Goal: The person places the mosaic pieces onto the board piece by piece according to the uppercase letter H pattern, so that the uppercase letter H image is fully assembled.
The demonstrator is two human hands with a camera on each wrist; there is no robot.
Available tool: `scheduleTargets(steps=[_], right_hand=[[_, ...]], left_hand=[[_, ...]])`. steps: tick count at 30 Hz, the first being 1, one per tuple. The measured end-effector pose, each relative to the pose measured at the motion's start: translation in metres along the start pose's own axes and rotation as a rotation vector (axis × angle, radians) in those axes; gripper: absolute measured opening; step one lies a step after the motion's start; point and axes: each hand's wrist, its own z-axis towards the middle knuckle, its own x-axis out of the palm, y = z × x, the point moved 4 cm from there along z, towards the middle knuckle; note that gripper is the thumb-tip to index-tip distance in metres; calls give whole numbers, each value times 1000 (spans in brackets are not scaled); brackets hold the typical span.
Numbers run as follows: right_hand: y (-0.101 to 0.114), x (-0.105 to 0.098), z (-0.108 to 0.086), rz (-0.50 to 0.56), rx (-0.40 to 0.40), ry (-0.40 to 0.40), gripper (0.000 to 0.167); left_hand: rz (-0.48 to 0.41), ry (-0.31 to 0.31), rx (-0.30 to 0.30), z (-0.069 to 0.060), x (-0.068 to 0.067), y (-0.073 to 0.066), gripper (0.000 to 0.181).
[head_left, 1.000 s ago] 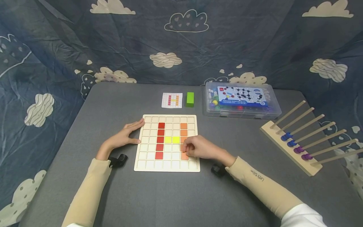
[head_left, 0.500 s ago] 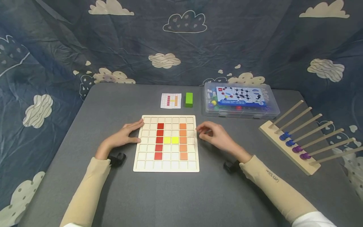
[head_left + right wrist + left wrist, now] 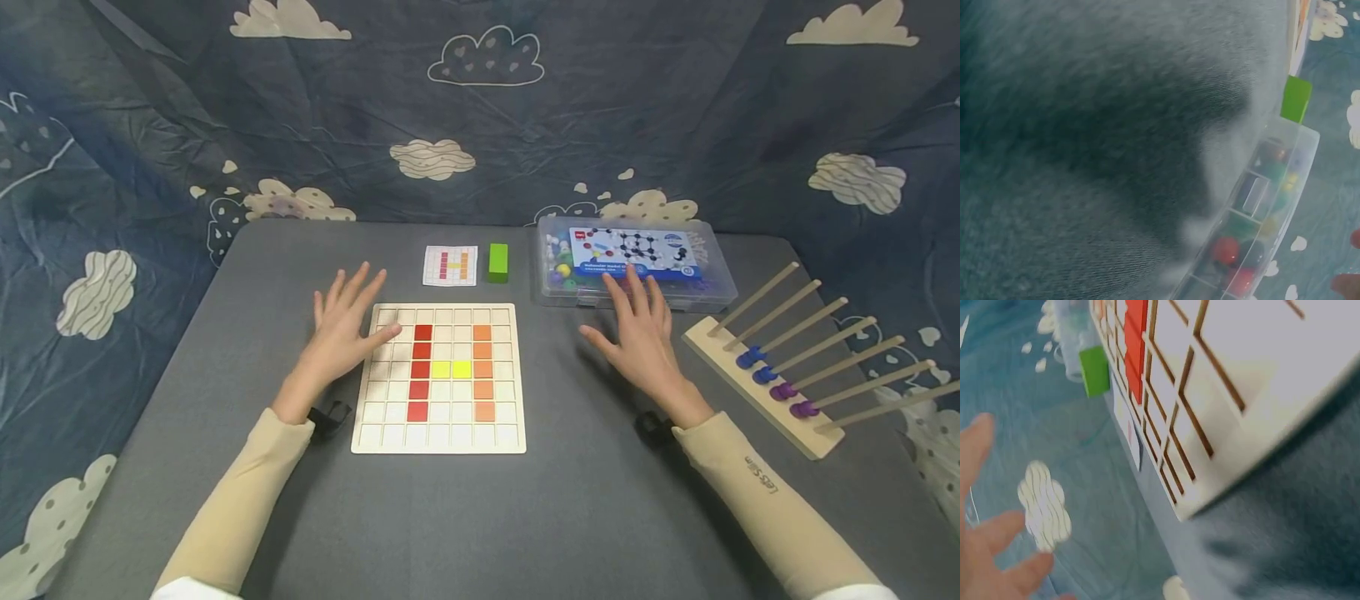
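Note:
A pale wooden grid board lies on the table. Set in it are a column of red tiles, a column of orange tiles and two yellow tiles between them. My left hand, fingers spread, hovers over the board's upper left edge and holds nothing. In the left wrist view the fingers are apart from the board. My right hand is held with fingers extended and no object in it, just in front of a clear plastic box; whether the fingertips touch the box is unclear.
Behind the board lie a printed pattern card and a green block. A wooden rack with slanted pegs and blue and purple beads stands at the right. Dark cloud-print cloth hangs behind the table.
My right hand has moved from the orange tiles off to the right, its curled fingers now extended. My left hand has lifted from the board's left edge and spread its fingers.

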Motion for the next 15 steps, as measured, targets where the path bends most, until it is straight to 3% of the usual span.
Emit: scheduleTargets(steps=[7, 15], right_hand=[[-2, 6, 0, -143, 65, 52, 83], [1, 8, 3, -181, 115, 64, 83]], left_hand=[[163, 17, -111, 2, 10, -12, 91], [242, 21, -149, 0, 20, -15, 94]])
